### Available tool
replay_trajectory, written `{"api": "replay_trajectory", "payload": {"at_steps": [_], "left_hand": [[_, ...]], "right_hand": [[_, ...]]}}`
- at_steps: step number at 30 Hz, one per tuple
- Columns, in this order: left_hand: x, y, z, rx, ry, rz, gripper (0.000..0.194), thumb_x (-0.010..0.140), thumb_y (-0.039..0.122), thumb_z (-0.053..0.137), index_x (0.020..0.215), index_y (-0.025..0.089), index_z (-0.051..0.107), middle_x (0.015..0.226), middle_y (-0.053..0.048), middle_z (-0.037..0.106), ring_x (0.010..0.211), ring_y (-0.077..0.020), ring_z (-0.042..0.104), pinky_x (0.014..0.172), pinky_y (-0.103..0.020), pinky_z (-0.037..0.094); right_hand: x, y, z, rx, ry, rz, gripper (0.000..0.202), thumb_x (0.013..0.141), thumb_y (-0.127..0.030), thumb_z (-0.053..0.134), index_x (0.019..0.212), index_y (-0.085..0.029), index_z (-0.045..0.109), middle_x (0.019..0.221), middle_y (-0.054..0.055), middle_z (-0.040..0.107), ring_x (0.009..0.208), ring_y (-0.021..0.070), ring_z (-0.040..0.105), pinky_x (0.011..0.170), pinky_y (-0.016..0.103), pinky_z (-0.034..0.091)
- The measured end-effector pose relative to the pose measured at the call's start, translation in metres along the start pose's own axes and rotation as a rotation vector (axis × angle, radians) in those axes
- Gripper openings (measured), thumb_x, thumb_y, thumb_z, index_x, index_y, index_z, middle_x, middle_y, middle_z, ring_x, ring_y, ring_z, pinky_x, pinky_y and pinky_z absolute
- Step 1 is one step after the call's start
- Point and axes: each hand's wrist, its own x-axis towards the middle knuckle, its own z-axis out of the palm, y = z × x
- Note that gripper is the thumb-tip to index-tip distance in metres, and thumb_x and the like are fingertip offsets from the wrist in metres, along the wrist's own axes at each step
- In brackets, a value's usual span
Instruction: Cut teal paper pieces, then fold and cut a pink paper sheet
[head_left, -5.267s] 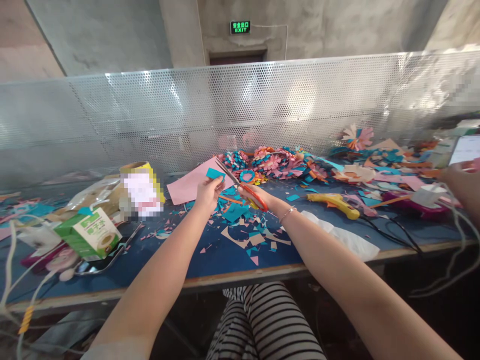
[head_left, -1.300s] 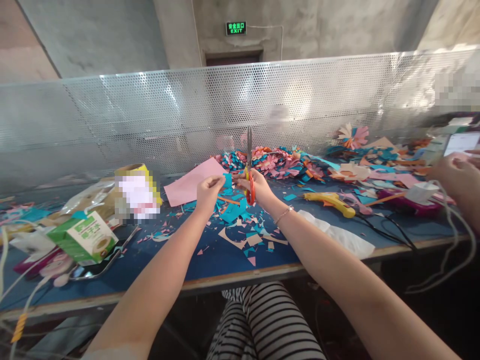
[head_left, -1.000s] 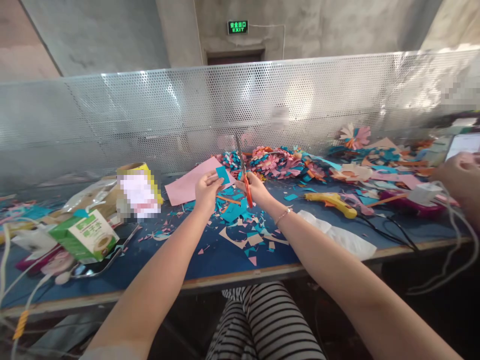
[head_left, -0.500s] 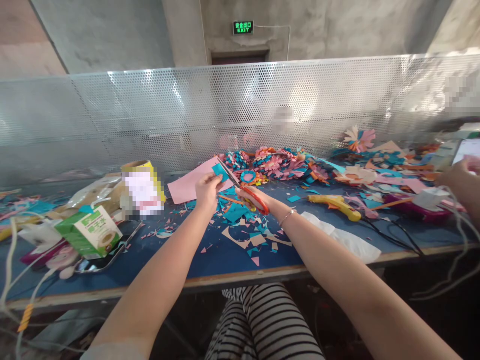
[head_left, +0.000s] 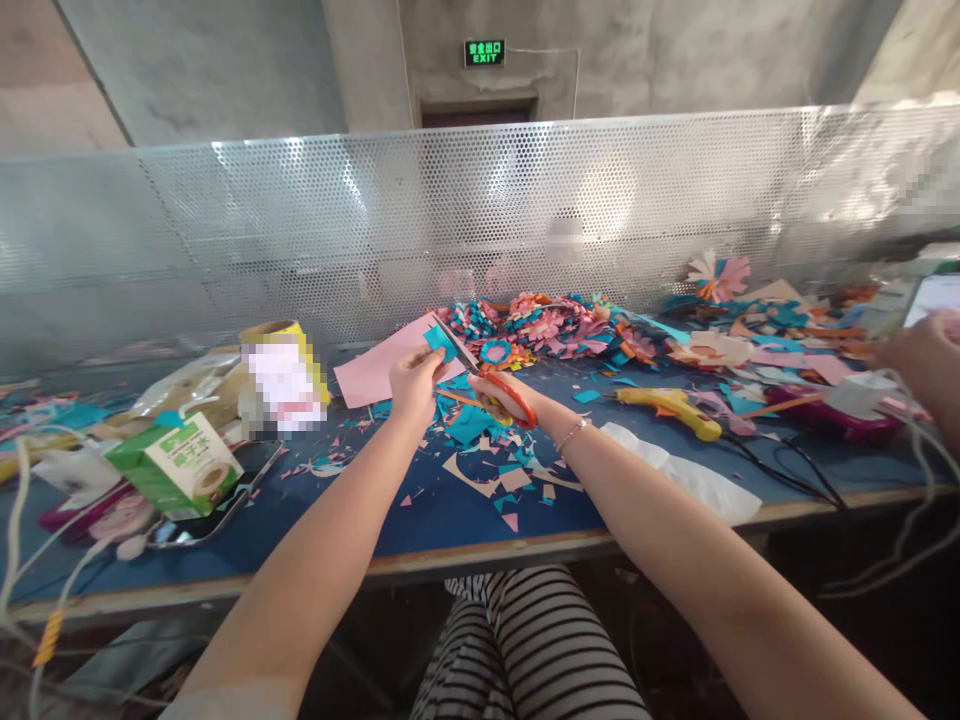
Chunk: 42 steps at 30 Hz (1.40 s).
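Note:
Between its fingertips my left hand (head_left: 415, 385) pinches a small blue paper piece (head_left: 440, 343). My right hand (head_left: 501, 398) is closed round the red-orange handles of a pair of scissors (head_left: 517, 400), whose blades point up and left, along the blue piece's right side. Behind my left hand a pink sheet (head_left: 367, 370) lies on the blue table (head_left: 442, 525). Blue, pink and cream paper scraps (head_left: 516, 480) are scattered below my hands. A heap of layered paper flowers (head_left: 544, 325) stands just beyond the scissors.
On the right are a yellow glue gun (head_left: 675, 408), white tissue (head_left: 675, 470) and another person's hand (head_left: 922, 350). A green-and-white carton (head_left: 180, 465) and a yellow roll (head_left: 304, 365) stand on the left. A perforated metal screen (head_left: 300, 230) runs behind.
The view has shifted very slightly. My hands, the blue piece and the scissors keep nearly the same places.

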Motion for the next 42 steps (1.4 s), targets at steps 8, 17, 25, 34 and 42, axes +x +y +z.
{"api": "replay_trajectory", "payload": {"at_steps": [8, 17, 25, 34, 42], "left_hand": [[-0.0008, 0.0019, 0.001, -0.036, 0.02, -0.026, 0.019, 0.048, 0.018, 0.075, 0.057, 0.015, 0.059, 0.058, 0.004, 0.055, 0.061, -0.0092, 0.057, 0.066, -0.024, 0.049], [0.0007, 0.0012, -0.0002, -0.048, 0.038, -0.064, 0.018, 0.051, 0.016, 0.075, 0.058, 0.015, 0.058, 0.058, 0.004, 0.055, 0.063, -0.0094, 0.059, 0.067, -0.023, 0.05], [0.0042, -0.0013, -0.0029, -0.08, 0.022, -0.085, 0.017, 0.051, 0.017, 0.076, 0.058, 0.015, 0.06, 0.06, 0.002, 0.06, 0.064, -0.0096, 0.06, 0.064, -0.02, 0.051], [0.0026, -0.0045, -0.0013, -0.061, -0.017, -0.11, 0.017, 0.052, 0.017, 0.076, 0.059, 0.015, 0.06, 0.061, 0.001, 0.06, 0.069, -0.0127, 0.064, 0.064, -0.022, 0.051], [0.0011, -0.002, 0.0, -0.072, -0.012, -0.144, 0.016, 0.053, 0.014, 0.075, 0.058, 0.015, 0.06, 0.06, 0.001, 0.061, 0.066, -0.0119, 0.064, 0.06, -0.019, 0.052]], "right_hand": [[0.0024, 0.0011, 0.0008, -0.142, 0.051, -0.008, 0.052, 0.077, -0.065, 0.039, 0.055, -0.019, 0.039, 0.041, -0.004, 0.04, 0.039, 0.0088, 0.038, 0.042, 0.023, 0.031], [0.0077, 0.0008, 0.0052, -0.346, 0.152, -0.037, 0.047, 0.081, -0.058, 0.038, 0.054, -0.019, 0.038, 0.046, -0.003, 0.04, 0.047, 0.0099, 0.039, 0.05, 0.023, 0.03], [0.0072, -0.0012, 0.0072, -0.307, 0.178, -0.012, 0.046, 0.078, -0.059, 0.044, 0.055, -0.019, 0.039, 0.047, -0.002, 0.041, 0.046, 0.0095, 0.039, 0.047, 0.023, 0.028], [0.0043, 0.0004, 0.0062, -0.122, 0.154, -0.027, 0.052, 0.076, -0.067, 0.039, 0.056, -0.019, 0.039, 0.044, -0.003, 0.037, 0.045, 0.0085, 0.035, 0.045, 0.023, 0.03], [0.0057, -0.0025, 0.0073, -0.324, 0.208, -0.048, 0.049, 0.08, -0.06, 0.037, 0.053, -0.019, 0.035, 0.046, -0.003, 0.037, 0.048, 0.0092, 0.036, 0.049, 0.023, 0.029]]}}
